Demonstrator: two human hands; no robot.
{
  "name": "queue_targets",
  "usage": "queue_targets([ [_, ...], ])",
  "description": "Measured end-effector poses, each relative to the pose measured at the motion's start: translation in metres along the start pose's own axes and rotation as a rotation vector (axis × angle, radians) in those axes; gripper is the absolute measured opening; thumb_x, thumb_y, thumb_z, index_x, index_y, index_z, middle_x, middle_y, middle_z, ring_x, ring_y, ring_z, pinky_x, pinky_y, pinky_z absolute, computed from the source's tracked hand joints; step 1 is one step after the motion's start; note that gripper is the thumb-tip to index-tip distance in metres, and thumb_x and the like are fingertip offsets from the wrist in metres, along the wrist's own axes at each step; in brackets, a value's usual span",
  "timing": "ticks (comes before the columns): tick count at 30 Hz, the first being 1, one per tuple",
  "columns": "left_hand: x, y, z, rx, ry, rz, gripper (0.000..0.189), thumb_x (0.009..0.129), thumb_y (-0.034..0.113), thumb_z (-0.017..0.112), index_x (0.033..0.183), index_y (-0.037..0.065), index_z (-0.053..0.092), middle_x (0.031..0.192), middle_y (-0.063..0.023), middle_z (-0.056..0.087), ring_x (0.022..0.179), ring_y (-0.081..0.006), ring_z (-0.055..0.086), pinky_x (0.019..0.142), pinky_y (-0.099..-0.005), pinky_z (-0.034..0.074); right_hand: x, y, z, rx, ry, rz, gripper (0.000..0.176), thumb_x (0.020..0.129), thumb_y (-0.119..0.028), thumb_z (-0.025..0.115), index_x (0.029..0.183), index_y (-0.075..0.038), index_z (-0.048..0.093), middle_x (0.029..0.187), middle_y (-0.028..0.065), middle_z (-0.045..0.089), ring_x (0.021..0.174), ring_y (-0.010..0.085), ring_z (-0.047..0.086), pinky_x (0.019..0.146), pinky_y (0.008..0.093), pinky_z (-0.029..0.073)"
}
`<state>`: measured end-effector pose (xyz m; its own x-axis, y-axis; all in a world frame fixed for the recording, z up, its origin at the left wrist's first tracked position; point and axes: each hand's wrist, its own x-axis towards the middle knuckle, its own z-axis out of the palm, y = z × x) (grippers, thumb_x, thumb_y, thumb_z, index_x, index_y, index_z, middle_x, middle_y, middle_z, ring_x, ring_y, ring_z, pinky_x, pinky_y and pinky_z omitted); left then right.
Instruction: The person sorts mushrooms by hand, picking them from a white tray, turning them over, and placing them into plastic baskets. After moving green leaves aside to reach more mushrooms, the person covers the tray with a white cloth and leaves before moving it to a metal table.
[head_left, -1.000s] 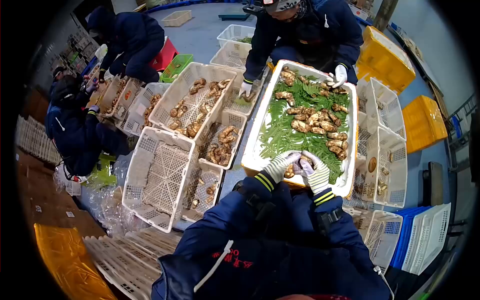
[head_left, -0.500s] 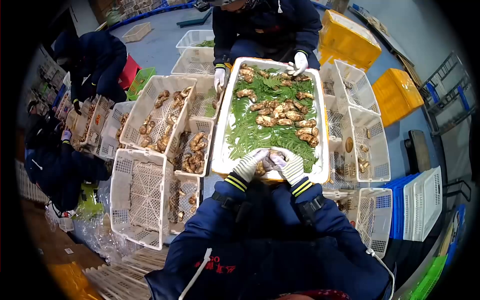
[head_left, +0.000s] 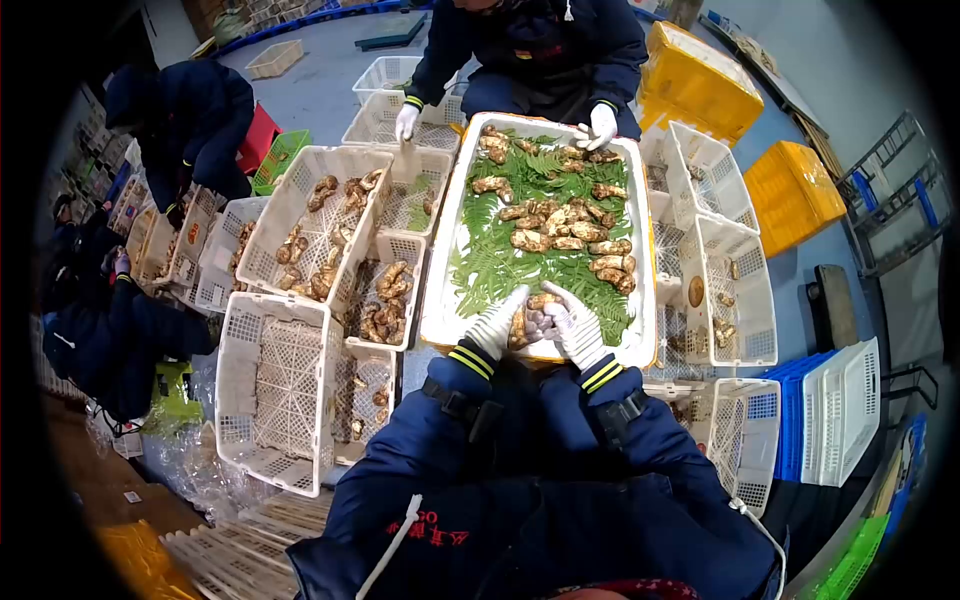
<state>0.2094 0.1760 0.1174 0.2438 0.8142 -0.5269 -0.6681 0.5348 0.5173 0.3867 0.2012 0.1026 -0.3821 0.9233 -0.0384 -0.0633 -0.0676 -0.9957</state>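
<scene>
At the near edge of a white foam box (head_left: 440, 300), my left hand (head_left: 497, 320) and my right hand (head_left: 572, 322), both in striped white gloves, are close together. A brown-and-white matsutake mushroom (head_left: 518, 326) is in my left hand's fingers. Another mushroom (head_left: 543, 300) lies against the fingers of my right hand; the gloves partly cover both. Green fern leaves (head_left: 480, 250) line the box. On them lies a cluster of matsutake (head_left: 565, 220), with more along the far and right sides.
A co-worker (head_left: 545, 50) sits across the box, one gloved hand (head_left: 600, 127) at its far rim. Plastic crates with mushrooms (head_left: 340, 160) stand at left, others (head_left: 745, 235) at right. Yellow boxes (head_left: 795, 195) are beyond. Two more people (head_left: 195, 125) work at far left.
My fingers have straightened and spread somewhat, and the mushrooms between them show more clearly. The co-worker's hand at left has moved up and away from the foam box, over a crate.
</scene>
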Motion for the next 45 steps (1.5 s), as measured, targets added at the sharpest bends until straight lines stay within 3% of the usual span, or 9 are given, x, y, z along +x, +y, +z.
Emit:
queue_targets([
  [9,0.045,-0.025,-0.038,0.184,-0.461,0.286,0.031,0.103,0.023,0.052,0.128,0.005,0.059,0.110,-0.0069,0.066,0.096,-0.0135,0.064,0.081,-0.0270,0.055,0.002,0.000,-0.006,-0.353,-0.013,-0.159,0.054,0.095,-0.034,0.067,0.136,-0.001,0.055,0.114,0.0137,0.069,0.093,0.0180,0.069,0.077,0.0310,0.055],
  [17,-0.090,0.018,-0.126,0.000,0.096,0.506,0.037,0.100,0.028,0.059,0.130,0.006,0.056,0.101,-0.0045,0.065,0.070,-0.0094,0.060,0.060,-0.0258,0.054,0.018,0.034,-0.005,0.035,-0.010,0.111,0.049,0.100,-0.031,0.061,0.139,-0.004,0.051,0.069,0.0007,0.057,0.057,0.0058,0.050,0.049,0.0198,0.041],
  [25,-0.148,0.022,-0.308,-1.125,0.664,0.878,0.022,0.100,0.033,0.057,0.099,0.012,0.061,0.089,-0.0026,0.065,0.077,-0.0165,0.063,0.070,-0.0291,0.056,0.015,0.030,0.002,-0.090,0.055,0.119,0.041,0.101,-0.025,0.059,0.135,-0.002,0.055,0.070,-0.0017,0.055,0.060,0.0055,0.052,0.055,0.0200,0.047],
  [26,-0.130,0.004,-0.343,-1.093,0.588,0.906,0.028,0.100,0.036,0.054,0.111,0.010,0.058,0.110,-0.0074,0.063,0.104,-0.0212,0.060,0.080,-0.0377,0.056,0.015,0.032,0.003,-0.080,0.062,0.112,0.040,0.101,-0.027,0.059,0.133,-0.003,0.057,0.070,-0.0018,0.056,0.060,0.0054,0.052,0.056,0.0198,0.044],
  [33,-0.072,0.010,-0.180,-0.622,0.031,0.633,0.024,0.099,0.024,0.058,0.109,0.004,0.065,0.105,-0.0096,0.069,0.103,-0.0230,0.064,0.090,-0.0385,0.053,0.015,0.047,0.002,-0.338,0.010,0.093,0.041,0.102,-0.028,0.057,0.136,-0.004,0.055,0.079,0.0006,0.059,0.068,0.0068,0.051,0.063,0.0227,0.047],
  [35,-0.024,0.003,-0.154,-0.414,0.345,0.924,0.019,0.097,0.018,0.060,0.108,0.004,0.065,0.108,-0.0090,0.068,0.103,-0.0227,0.063,0.091,-0.0363,0.052,0.018,0.066,-0.006,-0.539,-0.010,-0.138,0.045,0.102,-0.028,0.058,0.140,-0.006,0.052,0.084,0.0017,0.060,0.071,0.0071,0.050,0.065,0.0237,0.048],
  [40,-0.046,0.033,-0.116,-0.769,-0.054,0.811,0.022,0.101,0.021,0.055,0.111,0.002,0.062,0.103,-0.0102,0.067,0.094,-0.0217,0.063,0.087,-0.0360,0.052,-0.010,0.000,0.038,-0.616,-0.104,-0.146,0.056,0.097,-0.030,0.065,0.143,-0.004,0.049,0.086,0.0006,0.062,0.074,0.0079,0.054,0.068,0.0231,0.048],
  [42,-0.062,0.039,-0.069,-0.152,0.170,1.012,0.029,0.102,0.023,0.053,0.119,0.001,0.058,0.115,-0.0119,0.065,0.107,-0.0235,0.062,0.094,-0.0355,0.050,-0.008,0.009,0.038,-0.534,-0.064,-0.202,0.060,0.095,-0.028,0.068,0.145,-0.004,0.045,0.094,0.0052,0.066,0.080,0.0094,0.059,0.071,0.0239,0.050],
  [45,-0.024,0.029,-0.048,-0.595,-0.191,0.570,0.038,0.103,0.026,0.049,0.131,0.001,0.052,0.133,-0.0132,0.058,0.124,-0.0238,0.056,0.104,-0.0362,0.046,-0.009,0.012,0.050,-0.259,-0.074,-0.187,0.072,0.090,-0.024,0.074,0.150,-0.005,0.037,0.115,0.0147,0.066,0.091,0.0129,0.063,0.079,0.0261,0.053],
])
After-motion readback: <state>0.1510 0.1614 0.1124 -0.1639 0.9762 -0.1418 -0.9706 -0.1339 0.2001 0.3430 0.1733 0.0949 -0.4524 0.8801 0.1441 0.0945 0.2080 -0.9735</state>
